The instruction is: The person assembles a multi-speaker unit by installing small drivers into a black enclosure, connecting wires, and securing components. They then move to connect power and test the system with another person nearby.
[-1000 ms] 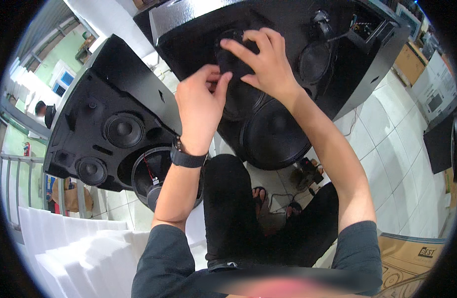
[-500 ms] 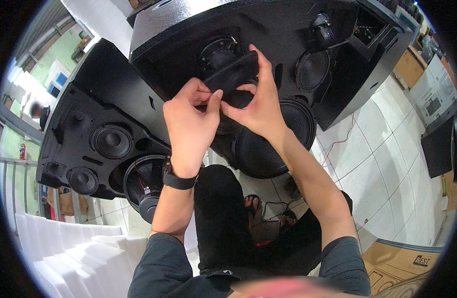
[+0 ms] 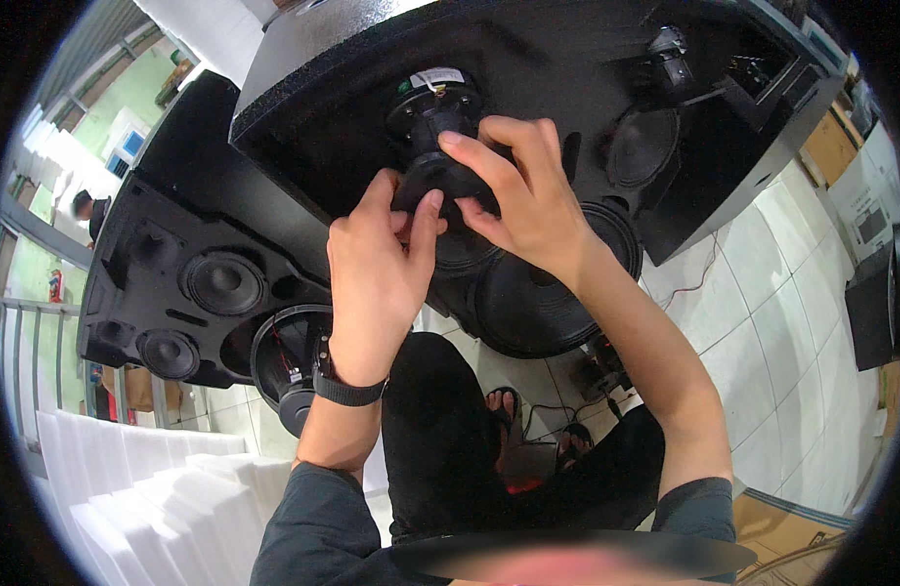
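In front of a large black speaker cabinet (image 3: 333, 137), both my hands grip a black horn tweeter (image 3: 435, 176). Its flared, flat-edged mouth is toward me, and a round driver with a pale label is at its far end. My left hand (image 3: 377, 254) pinches the near left edge between thumb and fingers. On the other side, my right hand (image 3: 538, 195) has its index finger on the neck and its thumb by the near edge. My fingers hide part of the mouth. Just below the tweeter, a big woofer cone (image 3: 557, 293) shows in the cabinet.
Another tweeter (image 3: 670, 63) lies on the cabinet's right part. A second speaker cabinet (image 3: 167, 244) stands left, with a loose woofer (image 3: 292, 361) by its edge. White foam sheets (image 3: 167, 498) are lower left, a cardboard box (image 3: 782, 532) lower right. A person (image 3: 90, 210) is far left.
The tweeter has turned in my hands, so its neck and labelled driver now show more. My right fingers have come down from its far corner onto the neck. The view has shifted slightly.
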Tool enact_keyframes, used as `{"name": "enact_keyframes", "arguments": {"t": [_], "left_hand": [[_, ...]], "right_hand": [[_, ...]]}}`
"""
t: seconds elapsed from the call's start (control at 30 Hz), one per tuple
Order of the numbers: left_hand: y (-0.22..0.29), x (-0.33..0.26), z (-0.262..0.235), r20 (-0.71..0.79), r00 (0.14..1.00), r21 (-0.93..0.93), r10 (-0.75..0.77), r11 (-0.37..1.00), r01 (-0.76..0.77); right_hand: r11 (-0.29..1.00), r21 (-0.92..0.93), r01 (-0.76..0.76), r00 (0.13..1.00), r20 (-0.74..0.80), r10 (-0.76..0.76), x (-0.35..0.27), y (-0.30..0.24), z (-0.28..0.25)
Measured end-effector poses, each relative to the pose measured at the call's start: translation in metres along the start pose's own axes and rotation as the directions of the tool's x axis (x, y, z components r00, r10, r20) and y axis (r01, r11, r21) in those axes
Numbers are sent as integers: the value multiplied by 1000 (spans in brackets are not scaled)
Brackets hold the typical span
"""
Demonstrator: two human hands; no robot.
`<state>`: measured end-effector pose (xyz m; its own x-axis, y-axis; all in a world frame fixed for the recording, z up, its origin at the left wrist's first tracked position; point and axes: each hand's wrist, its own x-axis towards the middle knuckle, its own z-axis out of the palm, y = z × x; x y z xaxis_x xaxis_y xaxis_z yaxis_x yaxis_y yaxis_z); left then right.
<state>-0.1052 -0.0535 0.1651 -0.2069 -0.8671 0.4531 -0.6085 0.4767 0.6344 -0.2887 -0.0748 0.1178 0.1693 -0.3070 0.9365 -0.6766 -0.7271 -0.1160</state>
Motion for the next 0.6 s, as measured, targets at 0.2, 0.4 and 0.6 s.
{"name": "enact_keyframes", "arguments": {"t": [0.2, 0.4, 0.6], "left_hand": [[0, -1, -9, 18, 997, -113, -75, 991, 77], [17, -7, -33, 26, 996, -87, -86, 992, 88], [31, -7, -41, 158, 983, -124, -91, 986, 111]], "right_hand": [[982, -127, 138, 990, 5, -138, -13, 18, 6], [985, -102, 137, 990, 32, -134, -22, 20, 5], [994, -70, 84, 996, 27, -82, -23, 17, 4]]}}
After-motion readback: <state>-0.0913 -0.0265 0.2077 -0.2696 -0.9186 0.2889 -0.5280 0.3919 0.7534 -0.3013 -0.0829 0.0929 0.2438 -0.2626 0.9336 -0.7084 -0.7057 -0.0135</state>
